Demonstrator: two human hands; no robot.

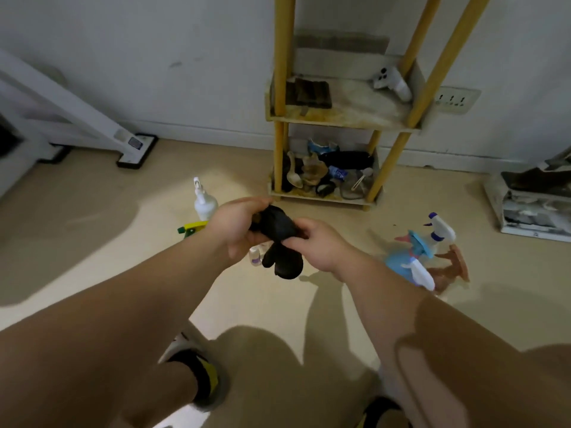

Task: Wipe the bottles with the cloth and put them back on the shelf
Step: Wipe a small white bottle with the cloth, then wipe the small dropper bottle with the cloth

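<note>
Starting at the hands, what is being held?

A black cloth [279, 239] is bunched between them. The left hand [238, 225] is curled round its upper wad, and it is pinched from the other side by the right hand [321, 245], with a loose end hanging below. Whether a bottle is wrapped inside cannot be told.

And just beyond them?

A small clear bottle [255, 256] is seen just under the left hand, partly hidden by the cloth; whether it is held or stands on the floor cannot be told. A white spray bottle [204, 200] is stood upright on the floor behind the left wrist, with a yellow-green sprayer head [191, 228] beside it.

What is found to the right?

Three more are grouped close together on the floor, well apart from the hands: a blue spray bottle [408, 261], a white bottle with a purple nozzle [440, 230] and a brown bottle [454, 267].

How is the room laid out?

The floor [92, 211] is beige and smooth, crossed by shadows. A yellow-posted shelf [336, 121] is set against the scuffed white wall [185, 41]. A white controller [392, 81] and a dark folded item [309, 92] are carried on its middle tier, and the bottom tier is crowded with clutter [327, 171]. A wall socket [454, 100] is mounted right of the shelf, a slanted white frame [77, 112] is seen at the left, and a stack of printed sheets [531, 205] is laid at the far right.
</note>
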